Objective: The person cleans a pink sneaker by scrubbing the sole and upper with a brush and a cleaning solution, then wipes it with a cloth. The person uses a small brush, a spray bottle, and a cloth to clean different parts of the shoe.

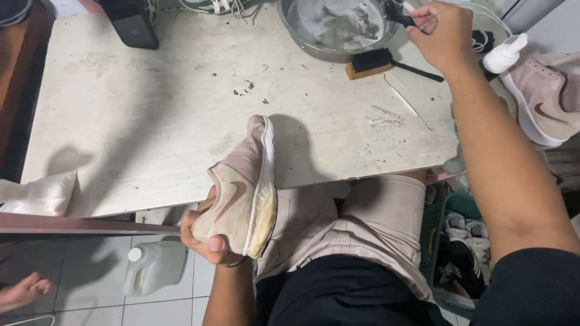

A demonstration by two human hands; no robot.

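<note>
Left hand (205,232) grips a dirty pale pink sneaker (241,193) by the heel end, fingers wrapped under it and thumb pressed on the side, so the shoe tips on edge with its yellowed sole (263,211) turned right and the toe pointing away over the desk (151,121) edge; likely held that way to keep the stained side up and in reach. Sneaker sits just above the person's lap, near the front edge of the desk, well apart from the other hand. Below left, a translucent plastic jug (154,265) stands on the tiled floor. Further right on the desk, a metal bowl (332,30) of cloudy soapy water sits at the far edge, with a wooden scrub brush (371,62) lying just beside it, bristles up, handy for swapping. Right hand (438,33) is closed around a small dark brush (399,13), its head over the bowl rim, seemingly at the water. White spray bottle (504,54) and another pink sneaker (544,96) lie at far right; green basket (459,253) of shoes below.
</note>
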